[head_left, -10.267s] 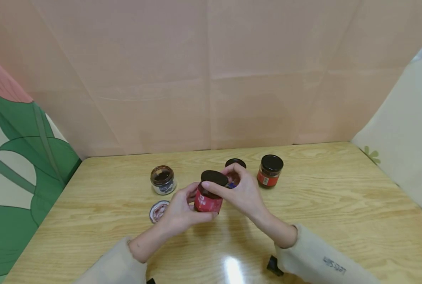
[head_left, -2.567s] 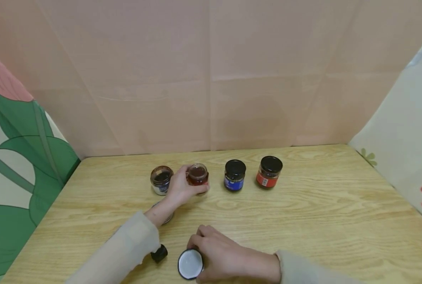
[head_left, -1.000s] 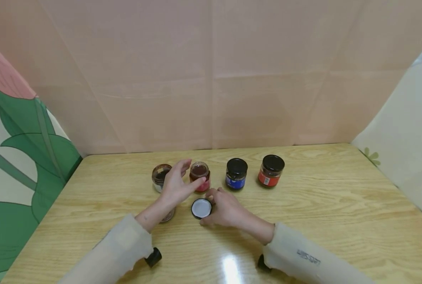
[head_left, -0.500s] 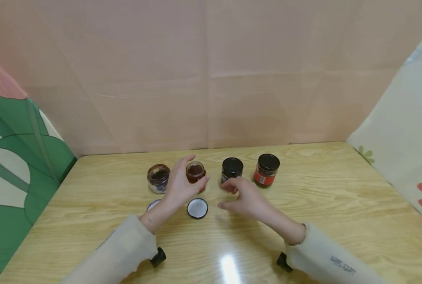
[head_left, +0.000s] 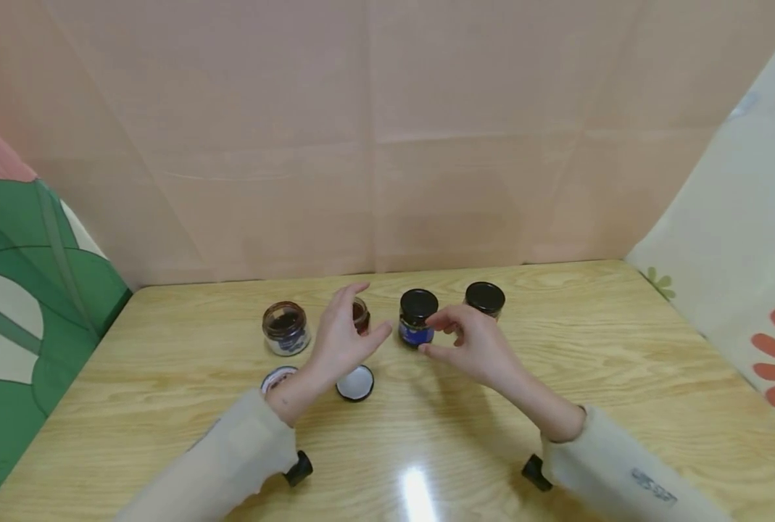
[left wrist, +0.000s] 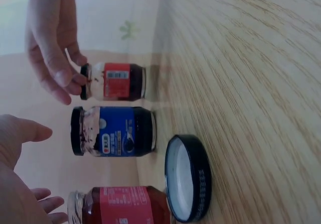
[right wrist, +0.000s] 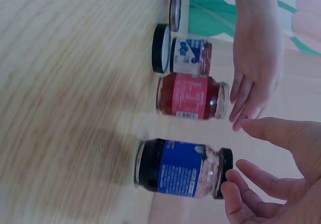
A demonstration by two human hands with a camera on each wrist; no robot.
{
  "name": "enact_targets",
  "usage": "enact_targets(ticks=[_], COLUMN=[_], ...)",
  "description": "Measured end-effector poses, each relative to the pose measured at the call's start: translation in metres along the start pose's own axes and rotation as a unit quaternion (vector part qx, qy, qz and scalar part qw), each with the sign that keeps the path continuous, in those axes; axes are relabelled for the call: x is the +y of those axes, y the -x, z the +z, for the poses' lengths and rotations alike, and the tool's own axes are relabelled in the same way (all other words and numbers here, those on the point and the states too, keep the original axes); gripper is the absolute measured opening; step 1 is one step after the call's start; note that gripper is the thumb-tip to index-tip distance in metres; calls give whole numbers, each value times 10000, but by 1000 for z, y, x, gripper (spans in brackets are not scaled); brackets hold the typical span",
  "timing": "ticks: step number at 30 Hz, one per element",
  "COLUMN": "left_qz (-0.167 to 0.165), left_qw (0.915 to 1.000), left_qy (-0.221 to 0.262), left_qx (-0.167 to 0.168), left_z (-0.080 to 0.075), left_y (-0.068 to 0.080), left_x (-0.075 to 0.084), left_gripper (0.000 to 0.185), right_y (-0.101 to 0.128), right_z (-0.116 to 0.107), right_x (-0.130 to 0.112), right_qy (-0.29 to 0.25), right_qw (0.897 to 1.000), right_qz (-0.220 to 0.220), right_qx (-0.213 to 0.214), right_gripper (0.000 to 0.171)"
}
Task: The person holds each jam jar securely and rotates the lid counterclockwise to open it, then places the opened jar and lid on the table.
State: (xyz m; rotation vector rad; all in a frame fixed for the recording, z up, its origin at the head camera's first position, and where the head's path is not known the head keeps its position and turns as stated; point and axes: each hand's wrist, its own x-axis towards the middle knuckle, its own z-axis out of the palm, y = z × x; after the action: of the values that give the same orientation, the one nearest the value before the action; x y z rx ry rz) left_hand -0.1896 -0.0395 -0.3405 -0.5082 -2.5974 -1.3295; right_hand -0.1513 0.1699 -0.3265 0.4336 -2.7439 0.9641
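Observation:
Both bare hands hover in the head view with nothing in them. My left hand [head_left: 343, 333], fingers and thumb spread, hangs over an uncapped jam jar with a pink label [right wrist: 189, 96] and partly hides it. My right hand [head_left: 481, 348] holds its thumb and bent fingers apart beside a blue-labelled jar [head_left: 417, 330], whose black lid [right wrist: 226, 174] is on; in the right wrist view its fingertips are right by that lid. A black-rimmed lid [head_left: 354, 383] lies white inside up in front of the pink-labelled jar.
On the left stands another uncapped jar [head_left: 286, 330] with dark contents, and its stained lid [head_left: 278, 377] lies in front, partly behind my left wrist. A red-labelled jar [left wrist: 118, 81] with a black lid stands at the right. A pink cloth [head_left: 374, 145] hangs behind the wooden table [head_left: 622, 377].
Earlier both hands held the pink-labelled jar; its lid came off, the jar was set down and the lid laid in front. Since then my right hand has moved right to the blue-labelled jar.

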Motion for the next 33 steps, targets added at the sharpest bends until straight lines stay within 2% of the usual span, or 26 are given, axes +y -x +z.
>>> enact_targets(ticks=[7, 13, 23, 33], left_qz=[168, 125, 225, 126], left_qw=[9998, 9998, 9993, 9992], left_qy=[-94, -80, 121, 202], left_qx=[-13, -111, -265, -313], left_z=[7, 15, 25, 38], left_y=[-4, -7, -8, -12], left_x=[11, 17, 22, 23], left_gripper=[69, 69, 69, 70], right_y=[-1, -1, -1, 2], right_z=[-10, -16, -21, -24], right_x=[6, 11, 19, 26], right_qy=[-185, -174, -165, -258], right_qw=[9997, 9994, 9990, 9985], right_qz=[142, 252, 385, 440], right_qx=[110, 140, 141, 194], right_gripper=[29, 28, 29, 30])
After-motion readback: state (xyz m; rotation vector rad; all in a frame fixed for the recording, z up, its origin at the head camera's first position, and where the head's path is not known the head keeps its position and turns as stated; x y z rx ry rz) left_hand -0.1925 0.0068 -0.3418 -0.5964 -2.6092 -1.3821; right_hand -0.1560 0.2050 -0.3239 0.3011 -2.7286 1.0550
